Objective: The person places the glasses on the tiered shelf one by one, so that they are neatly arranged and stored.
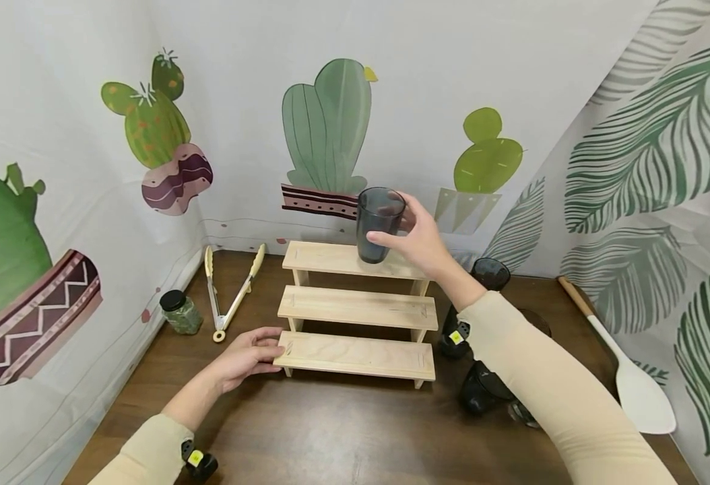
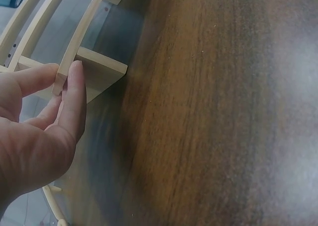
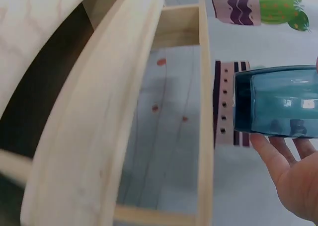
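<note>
Nearest me, the tabletop (image 1: 355, 434) gives open room in front of my left fingers (image 1: 267, 351), which pinch the left end of the lowest board of the wooden stand (image 1: 355, 353), curled about its edge. Past the stand's right end, beneath my right sleeve (image 1: 531, 364), dark glassware (image 1: 479, 391) crowds the surface, partly hidden. Further right of that sleeve, a white spatula (image 1: 642, 397) lies near the right edge. Left of and beyond my left fingers stands a black-lidded jar (image 1: 182, 315), with spread tongs (image 1: 248, 287) just beside it, a strip of open wood separating them from the stand. My right fingers (image 1: 385, 239) wrap a dark glass (image 1: 372, 219), roughly upright over the top board, a gap under its base. Beyond them hangs the cactus-print cloth (image 1: 415, 87).
</note>
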### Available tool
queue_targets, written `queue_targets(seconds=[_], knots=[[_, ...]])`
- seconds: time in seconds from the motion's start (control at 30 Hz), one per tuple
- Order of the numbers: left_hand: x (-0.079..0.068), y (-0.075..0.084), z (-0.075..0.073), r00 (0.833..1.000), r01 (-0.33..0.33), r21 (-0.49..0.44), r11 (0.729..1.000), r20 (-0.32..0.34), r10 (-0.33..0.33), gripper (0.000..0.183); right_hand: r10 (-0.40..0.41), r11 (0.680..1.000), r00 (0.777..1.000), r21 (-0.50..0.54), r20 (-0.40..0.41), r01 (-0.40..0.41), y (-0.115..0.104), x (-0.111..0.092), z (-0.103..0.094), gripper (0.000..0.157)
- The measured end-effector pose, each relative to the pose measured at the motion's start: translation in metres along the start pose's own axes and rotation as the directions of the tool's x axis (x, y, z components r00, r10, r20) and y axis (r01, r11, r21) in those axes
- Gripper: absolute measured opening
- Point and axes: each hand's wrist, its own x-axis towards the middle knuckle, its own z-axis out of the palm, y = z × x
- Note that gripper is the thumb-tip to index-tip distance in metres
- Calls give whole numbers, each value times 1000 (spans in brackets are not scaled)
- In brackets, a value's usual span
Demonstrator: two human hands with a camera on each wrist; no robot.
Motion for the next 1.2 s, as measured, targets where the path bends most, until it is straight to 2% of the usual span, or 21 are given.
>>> queue_targets(seconds=[0.47, 0.67, 0.87, 1.2], knots=[[-2, 0, 1, 1000, 0, -12, 1000, -2, 0, 66, -34, 998, 999, 55, -38, 36, 3, 15, 62, 84], [-1, -1, 1, 1000, -14, -5, 1000, 3, 14, 67, -33, 999, 999, 29, -33, 34, 0, 18, 81, 86], [0, -2, 0, 1000, -10, -9, 1000, -2, 10, 65, -3, 1000, 1000, -26, -21, 2, -1, 18, 92, 90], [-1, -1, 1, 1000, -9, -12, 1000, -9, 9, 64, 19, 996, 1000, -86, -10, -20, -2, 24, 98, 95]])
